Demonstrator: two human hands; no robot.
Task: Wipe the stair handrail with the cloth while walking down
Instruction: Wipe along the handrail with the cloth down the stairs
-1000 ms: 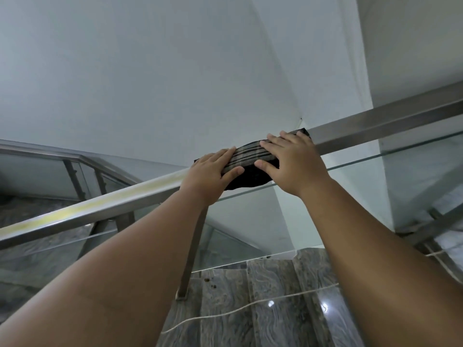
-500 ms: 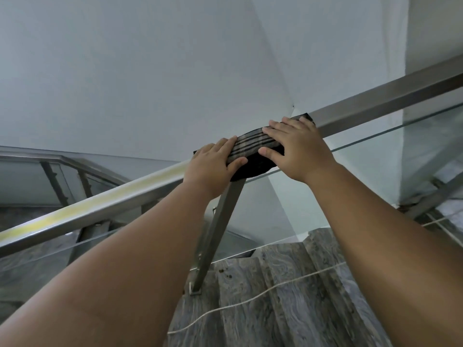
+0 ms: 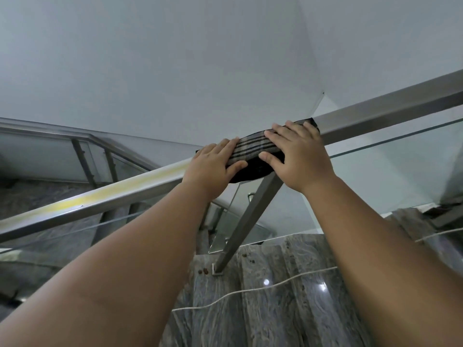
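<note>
A square steel handrail (image 3: 380, 113) slopes from the upper right down to the lower left across the view. A dark cloth with grey stripes (image 3: 253, 149) is draped over the rail near the middle. My left hand (image 3: 213, 169) presses on the cloth's lower end, fingers over the top and thumb on the near side. My right hand (image 3: 295, 151) covers the cloth's upper end in the same way. Both hands hold the cloth wrapped against the rail. The cloth's far side is hidden behind the rail.
A steel post (image 3: 245, 221) drops from the rail under my hands to a grey marble step (image 3: 275, 296). Glass panels (image 3: 390, 171) fill the space below the rail. A thin white cord (image 3: 250, 291) lies across the steps. A second railing (image 3: 82, 141) runs at the far left.
My hands and the cloth have slid down the rail and passed over the steel post, which has shifted from left of my hands to right under them. The grip is unchanged.
</note>
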